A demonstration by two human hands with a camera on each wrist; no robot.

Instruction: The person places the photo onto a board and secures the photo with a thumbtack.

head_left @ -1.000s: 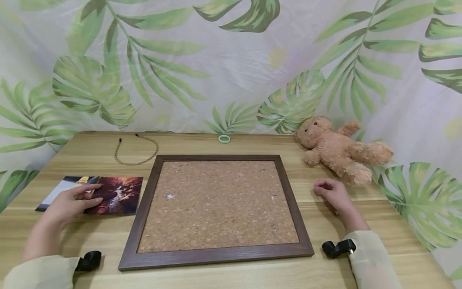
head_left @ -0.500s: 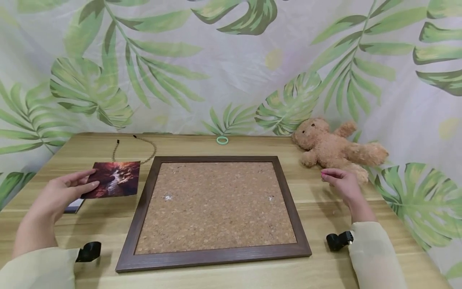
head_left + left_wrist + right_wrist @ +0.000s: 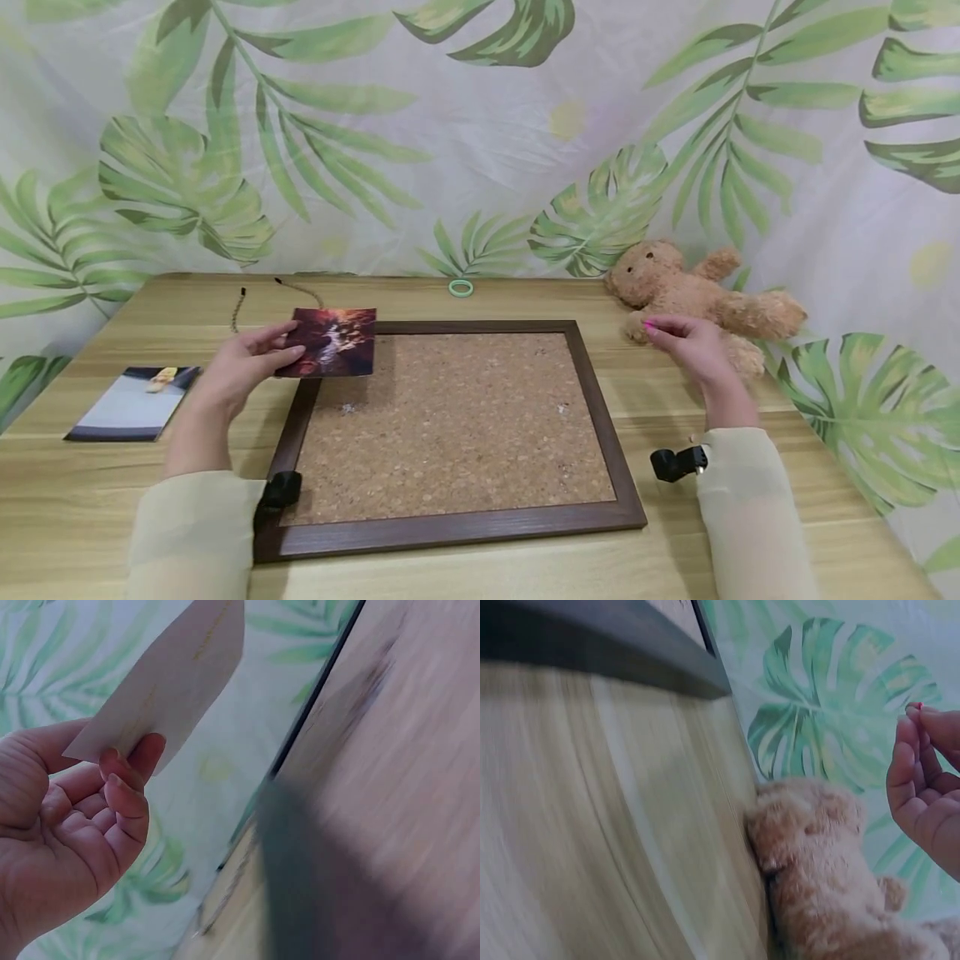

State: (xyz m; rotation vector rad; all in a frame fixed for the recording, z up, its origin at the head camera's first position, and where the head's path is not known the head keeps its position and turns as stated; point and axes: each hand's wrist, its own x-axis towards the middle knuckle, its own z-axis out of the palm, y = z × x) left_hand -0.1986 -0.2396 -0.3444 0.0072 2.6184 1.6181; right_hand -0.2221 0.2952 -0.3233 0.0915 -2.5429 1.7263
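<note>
My left hand pinches a dark red photo print by its left edge, between thumb and fingers. The print overlaps the upper left corner of a brown-framed cork board in the head view. Its plain pale back faces the left wrist camera. Right of the board, my raised right hand pinches a small pink piece, about pushpin-head size, between thumb and fingertips. Most of that piece is hidden by the fingers.
A second photo print lies on the wooden table at the left. Behind the right hand lies a brown teddy bear. A green ring and a partly hidden cord with black ends lie along the back, before a leaf-print cloth.
My left hand has lifted the dark red print off the other print and carried it right, over the board's corner. The right hand has risen and shifted slightly left, holding the pink piece.
</note>
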